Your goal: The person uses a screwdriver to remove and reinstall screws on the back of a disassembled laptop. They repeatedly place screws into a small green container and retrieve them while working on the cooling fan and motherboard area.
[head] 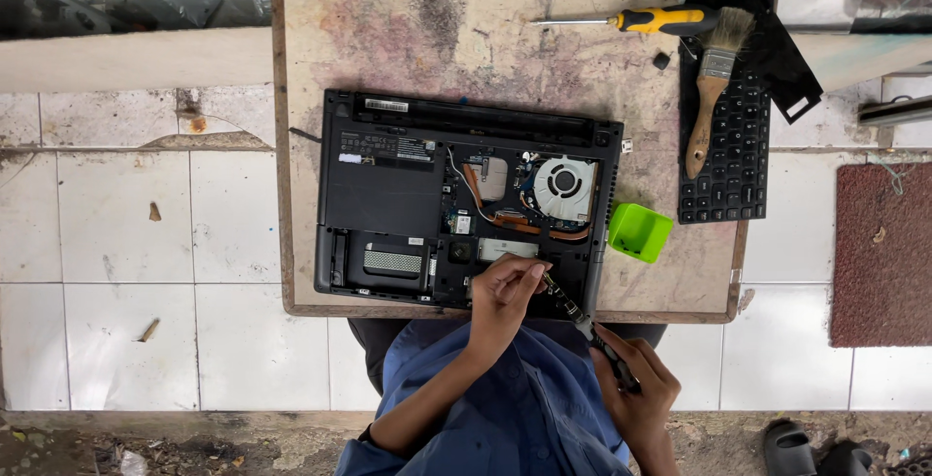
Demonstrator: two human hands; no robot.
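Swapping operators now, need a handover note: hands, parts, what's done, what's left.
Left hand: fingertips at the laptop's near edge, right by the dark screwdriver's tip; whether it pinches anything is not clear.
Right hand: grip closed on the dark screwdriver, which is angled toward the laptop.
Laptop: underside up on the wooden table, internals exposed.
Done: keyboard lies apart at the right, with a brush on it.
Left: fan still in the chassis.
Nearby: green tray, yellow-handled screwdriver.
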